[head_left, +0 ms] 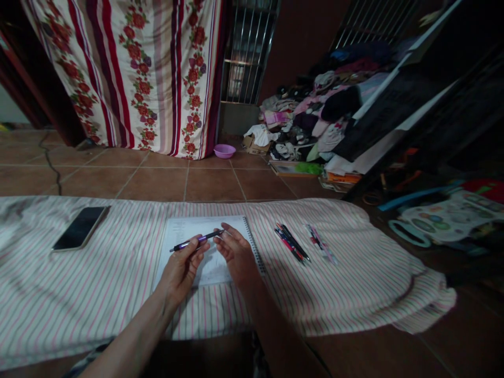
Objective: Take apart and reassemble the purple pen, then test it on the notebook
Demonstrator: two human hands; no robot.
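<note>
A purple and black pen (197, 240) is held level above a spiral notebook (185, 228) that lies open on a striped cloth (98, 283). My left hand (183, 268) pinches the pen near its middle with thumb and fingers. My right hand (236, 252) has its fingertips closed on the pen's right end. Both hands hover over the notebook page, which carries faint writing.
A dark phone (81, 227) lies on the cloth to the left. Several pens (292, 242) and another pair of pens (321, 243) lie to the right. Beyond are a tiled floor (157, 178), a floral curtain (137, 73), a pink bowl (224, 151) and a clothes pile (315, 121).
</note>
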